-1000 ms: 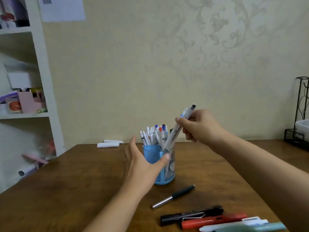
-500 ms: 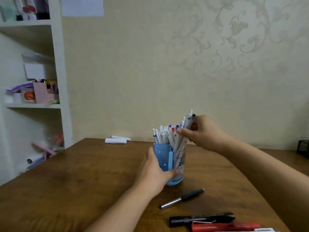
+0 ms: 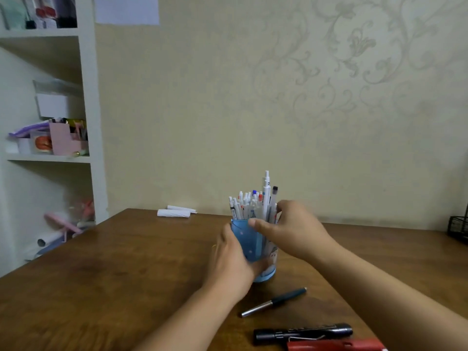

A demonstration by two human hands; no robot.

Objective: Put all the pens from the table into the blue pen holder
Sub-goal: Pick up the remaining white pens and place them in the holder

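Observation:
The blue pen holder (image 3: 247, 243) stands mid-table, packed with several white pens. A tall white pen (image 3: 266, 191) and a grey pen (image 3: 274, 196) stick up highest at its right side. My left hand (image 3: 231, 259) grips the holder's left wall. My right hand (image 3: 293, 230) is at the rim, thumb across the front and fingers curled behind the two tall pens. On the table in front lie a dark pen with a silver end (image 3: 274, 301), a black marker (image 3: 304, 333) and a red marker (image 3: 336, 346), the last cut off by the frame's bottom edge.
Two white rolled items (image 3: 174, 212) lie at the table's back edge by the wall. A white shelf unit (image 3: 91, 148) with clutter stands to the left. A black wire rack (image 3: 459, 226) sits at the table's far right.
My right hand has come down with the two pens, which now stand in the holder. My left hand has closed round the holder's side.

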